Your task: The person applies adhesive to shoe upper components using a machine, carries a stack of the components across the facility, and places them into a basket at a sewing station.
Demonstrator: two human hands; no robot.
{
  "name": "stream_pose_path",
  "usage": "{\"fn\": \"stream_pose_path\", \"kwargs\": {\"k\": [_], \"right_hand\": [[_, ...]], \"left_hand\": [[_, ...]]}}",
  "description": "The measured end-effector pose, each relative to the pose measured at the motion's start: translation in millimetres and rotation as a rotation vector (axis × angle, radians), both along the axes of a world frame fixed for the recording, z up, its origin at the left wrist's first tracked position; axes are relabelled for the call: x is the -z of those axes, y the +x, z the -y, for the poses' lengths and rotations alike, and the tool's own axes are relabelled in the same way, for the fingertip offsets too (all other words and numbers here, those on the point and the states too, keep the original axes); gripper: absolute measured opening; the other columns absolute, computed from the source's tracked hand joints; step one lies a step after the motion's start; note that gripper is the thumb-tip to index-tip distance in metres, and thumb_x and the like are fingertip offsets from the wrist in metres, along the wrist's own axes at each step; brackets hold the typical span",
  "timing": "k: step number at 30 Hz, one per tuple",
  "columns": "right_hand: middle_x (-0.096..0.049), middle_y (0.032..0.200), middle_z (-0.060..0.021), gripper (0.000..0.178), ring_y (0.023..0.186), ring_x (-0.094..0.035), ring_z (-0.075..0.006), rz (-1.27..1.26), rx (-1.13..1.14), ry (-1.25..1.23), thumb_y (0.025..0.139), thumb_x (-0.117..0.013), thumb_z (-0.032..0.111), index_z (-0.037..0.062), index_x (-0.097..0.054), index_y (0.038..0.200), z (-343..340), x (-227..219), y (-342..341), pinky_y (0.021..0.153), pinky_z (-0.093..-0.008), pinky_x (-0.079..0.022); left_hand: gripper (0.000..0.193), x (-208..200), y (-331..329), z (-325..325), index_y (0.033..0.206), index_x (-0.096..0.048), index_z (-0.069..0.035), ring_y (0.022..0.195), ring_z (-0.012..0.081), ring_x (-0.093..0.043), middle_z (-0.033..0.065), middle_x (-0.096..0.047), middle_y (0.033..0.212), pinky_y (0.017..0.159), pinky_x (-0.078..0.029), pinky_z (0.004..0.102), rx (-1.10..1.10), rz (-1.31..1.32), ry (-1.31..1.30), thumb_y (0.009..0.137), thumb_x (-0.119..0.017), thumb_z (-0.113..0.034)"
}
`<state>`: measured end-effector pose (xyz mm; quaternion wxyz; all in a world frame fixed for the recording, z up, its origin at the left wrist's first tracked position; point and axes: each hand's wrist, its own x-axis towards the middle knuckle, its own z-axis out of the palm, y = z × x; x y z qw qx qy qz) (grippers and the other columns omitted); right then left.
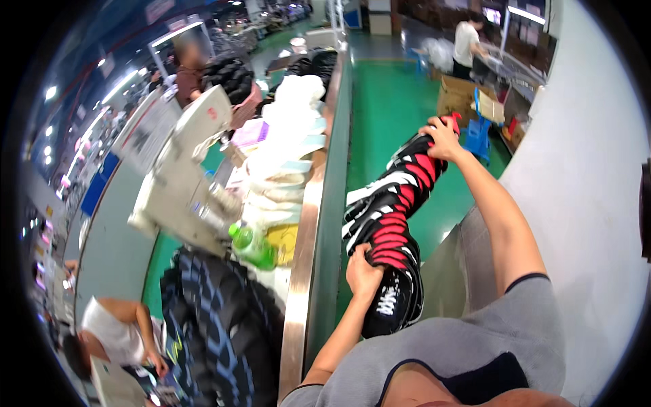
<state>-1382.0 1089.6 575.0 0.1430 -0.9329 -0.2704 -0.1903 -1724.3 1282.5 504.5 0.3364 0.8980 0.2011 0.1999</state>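
A long row of nested shoe uppers [392, 234], black with red linings and white trim, stretches in front of me from my chest toward the far right. Its near end, with white laces or lacing marks on black, lies close to my shirt. My left hand [364, 273] grips the left side of the row near this end, fingers partly hidden by the uppers. At the far end my right hand [442, 140] is wrapped over the last uppers, beside a bright red piece. The row is held up over the green floor [383, 95].
On my left runs a bench with a metal edge [313, 224], holding white shoe parts [288, 136] and a green bottle [252, 245]. Beyond are a sewing machine [183, 176], black-blue uppers [217, 325] and a seated co-worker [119, 325]. A blue stool [479, 132] stands ahead right, beside a white wall [583, 203].
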Motion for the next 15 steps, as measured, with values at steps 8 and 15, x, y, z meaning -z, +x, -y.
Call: {"fn": "stream_pose_path", "kwargs": {"k": [8, 15], "right_hand": [[-0.039, 0.133, -0.0055, 0.058, 0.128, -0.025, -0.0435, -0.149, 0.235, 0.035, 0.059, -0.072, 0.021, 0.0314, -0.060, 0.115, 14, 12, 253, 0.089, -0.0723, -0.034], [-0.040, 0.129, -0.0032, 0.058, 0.124, -0.027, -0.0417, -0.266, 0.615, 0.137, 0.056, -0.073, 0.020, 0.0329, -0.062, 0.112, 140, 60, 377, 0.090, -0.0690, -0.037]], "left_hand": [[0.050, 9, 301, -28, 0.103, -0.056, -0.010, 0.091, 0.0349, -0.060, 0.0139, -0.064, 0.095, 0.081, -0.047, 0.0398, 0.162, 0.001, -0.049, 0.058, -0.078, -0.013], [0.053, 4, 528, 5, 0.105, -0.056, -0.011, 0.093, 0.0349, -0.058, 0.0143, -0.062, 0.096, 0.081, -0.046, 0.0411, 0.487, -0.147, 0.029, 0.057, -0.078, -0.009]]}}
